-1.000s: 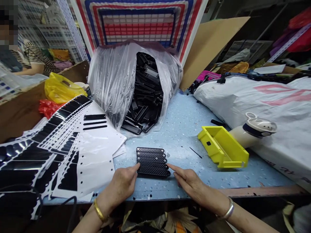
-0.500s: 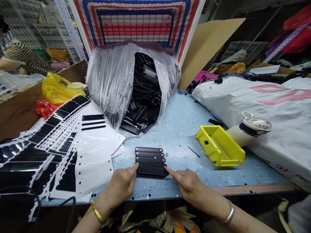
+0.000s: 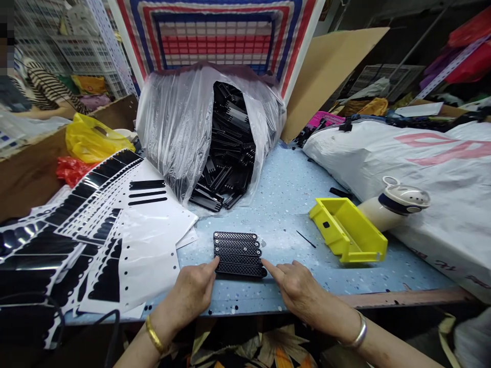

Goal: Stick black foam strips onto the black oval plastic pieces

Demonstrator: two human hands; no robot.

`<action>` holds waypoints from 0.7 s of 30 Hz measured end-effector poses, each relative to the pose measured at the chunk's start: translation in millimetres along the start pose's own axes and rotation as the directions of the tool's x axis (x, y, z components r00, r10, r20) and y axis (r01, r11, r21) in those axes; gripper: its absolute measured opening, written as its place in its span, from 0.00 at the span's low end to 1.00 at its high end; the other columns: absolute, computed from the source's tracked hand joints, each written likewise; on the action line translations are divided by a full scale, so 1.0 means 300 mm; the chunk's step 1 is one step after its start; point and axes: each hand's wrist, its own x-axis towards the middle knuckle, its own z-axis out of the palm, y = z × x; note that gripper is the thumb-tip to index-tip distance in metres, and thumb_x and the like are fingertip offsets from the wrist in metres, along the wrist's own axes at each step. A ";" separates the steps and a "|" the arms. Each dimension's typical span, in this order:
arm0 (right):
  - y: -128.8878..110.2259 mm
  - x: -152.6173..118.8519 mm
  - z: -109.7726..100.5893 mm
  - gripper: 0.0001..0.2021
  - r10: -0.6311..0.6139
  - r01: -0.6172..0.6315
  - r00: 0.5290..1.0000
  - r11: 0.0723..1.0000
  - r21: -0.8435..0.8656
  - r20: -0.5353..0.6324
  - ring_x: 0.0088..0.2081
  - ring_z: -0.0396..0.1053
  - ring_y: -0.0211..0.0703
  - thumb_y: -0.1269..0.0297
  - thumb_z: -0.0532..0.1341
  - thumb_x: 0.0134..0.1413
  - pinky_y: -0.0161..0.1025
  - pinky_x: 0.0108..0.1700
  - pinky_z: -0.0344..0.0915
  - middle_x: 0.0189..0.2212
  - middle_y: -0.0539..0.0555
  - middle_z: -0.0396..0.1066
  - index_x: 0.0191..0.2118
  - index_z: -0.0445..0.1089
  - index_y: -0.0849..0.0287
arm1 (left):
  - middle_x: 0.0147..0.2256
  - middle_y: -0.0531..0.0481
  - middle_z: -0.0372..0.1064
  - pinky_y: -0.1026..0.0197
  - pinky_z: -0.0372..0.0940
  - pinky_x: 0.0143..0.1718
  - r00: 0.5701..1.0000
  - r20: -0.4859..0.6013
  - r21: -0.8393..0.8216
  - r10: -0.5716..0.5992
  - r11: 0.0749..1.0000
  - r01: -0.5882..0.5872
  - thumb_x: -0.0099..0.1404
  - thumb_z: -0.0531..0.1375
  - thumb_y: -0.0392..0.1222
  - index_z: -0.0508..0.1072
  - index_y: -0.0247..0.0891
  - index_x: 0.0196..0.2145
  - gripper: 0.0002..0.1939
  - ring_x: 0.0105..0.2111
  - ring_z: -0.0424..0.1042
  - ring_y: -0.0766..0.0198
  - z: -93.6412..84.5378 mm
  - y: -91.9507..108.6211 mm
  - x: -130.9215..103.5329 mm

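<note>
A row of black plastic strips [image 3: 238,255] with a crosshatched surface lies side by side on the blue speckled table in front of me. Small light round spots dot several strip ends. My left hand [image 3: 195,286] rests its outstretched index finger at the left edge of the strips. From the other side, my right hand [image 3: 297,286] points its index finger at their right edge; its other fingers are loosely bent. Neither hand grips anything visible. Left of my left hand lie white sheets [image 3: 149,243] bearing black sticker shapes.
A clear plastic bag [image 3: 172,133] full of black comb-like pieces [image 3: 230,138] stands behind. To the right are a yellow bin [image 3: 345,230], a bottle [image 3: 399,202], a thin black stick [image 3: 306,239] and a white sack [image 3: 429,168]. A person in a striped top [image 3: 49,84] is far left.
My right index finger has shifted slightly from the strips' top to their right edge. My left hand stays nearly still. The person at far left has moved.
</note>
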 end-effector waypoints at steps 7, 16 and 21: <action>-0.018 0.040 -0.037 0.33 -0.056 0.069 0.991 0.992 -0.109 0.118 0.27 0.68 0.47 0.84 0.52 0.41 0.44 0.33 0.58 0.29 0.57 0.71 0.59 0.61 0.76 | 0.30 0.43 0.78 0.54 0.74 0.27 0.999 0.037 0.052 -0.013 0.999 0.011 0.66 0.49 0.31 0.67 0.28 0.55 0.22 0.26 0.78 0.54 0.000 0.002 -0.005; -0.012 0.085 -0.085 0.30 -0.100 0.134 0.959 0.985 -0.113 0.267 0.29 0.69 0.50 0.82 0.54 0.42 0.44 0.33 0.60 0.29 0.61 0.72 0.56 0.66 0.78 | 0.29 0.43 0.77 0.56 0.73 0.27 1.000 0.016 0.088 0.003 0.996 -0.005 0.66 0.49 0.31 0.68 0.29 0.55 0.21 0.25 0.78 0.55 0.002 0.011 0.001; 0.006 0.091 -0.075 0.29 0.046 -0.105 0.954 0.976 0.188 0.297 0.29 0.71 0.45 0.84 0.51 0.44 0.37 0.33 0.63 0.30 0.57 0.76 0.55 0.69 0.67 | 0.27 0.44 0.77 0.54 0.73 0.24 1.000 -0.008 0.075 0.015 0.997 -0.015 0.66 0.49 0.30 0.69 0.29 0.53 0.20 0.24 0.77 0.54 0.002 0.014 0.000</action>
